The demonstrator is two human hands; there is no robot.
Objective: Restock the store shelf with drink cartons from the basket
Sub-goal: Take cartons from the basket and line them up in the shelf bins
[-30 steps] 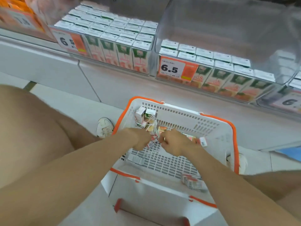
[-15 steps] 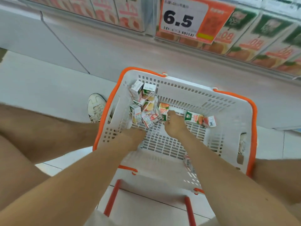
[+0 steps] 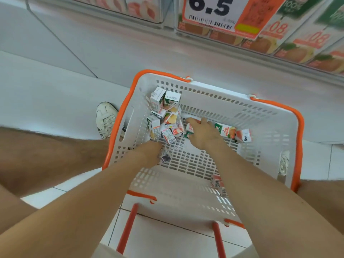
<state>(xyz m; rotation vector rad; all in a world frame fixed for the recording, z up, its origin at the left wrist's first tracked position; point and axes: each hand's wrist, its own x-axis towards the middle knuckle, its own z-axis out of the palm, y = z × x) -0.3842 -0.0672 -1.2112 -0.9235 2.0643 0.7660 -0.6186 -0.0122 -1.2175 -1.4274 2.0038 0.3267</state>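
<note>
both hands down inside the white perforated plastic basket with the orange rim (image 3: pixel 270 116), set on the pale tiled floor (image 3: pixel 163 239) right below the store shelf (image 3: pixel 214 41). left hand (image 3: pixel 151 155) knuckles up, fingers tucked under and hidden, seemingly pinching a small barcode-printed drink carton (image 3: pixel 165 155) that pokes out beside it. right hand (image 3: pixel 202 135) curled over a small red-and-white drink carton (image 3: pixel 189 130) on the basket bottom.

likely slips from here:
- losing the barcode-printed drink carton on the lift, with so little of it caught.
- brushing the loose heap of small cartons (image 3: pixel 165 116) in the far left corner, just beside both hands, and toppling the upright ones.
- squeezing hard enough to dent thin card.
- overlooking the stray cartons (image 3: pixel 218 183) tucked by the near wall beside the right forearm.
- nudging the basket with a leg from this cramped squat, a white sneaker (image 3: pixel 107 120) sitting just beside its left wall.

counted:
- one basket and two hands, one carton to each hand.
- about eight in the corner heap, unsure because of overlaps.
- a pair of flat-lying cartons (image 3: pixel 226 130) just right of the right hand.
- one or perhaps two strays by the near wall.
- roughly thirteen or fourteen cartons in the basket, none of them on the shelf yet.
- a packed front row of green-and-orange shelf cartons (image 3: pixel 297 45), too cropped and blurred to count.
- one orange-and-white price tag reading 6.5 (image 3: pixel 210 10).
- one sneaker plainly seen.
</note>
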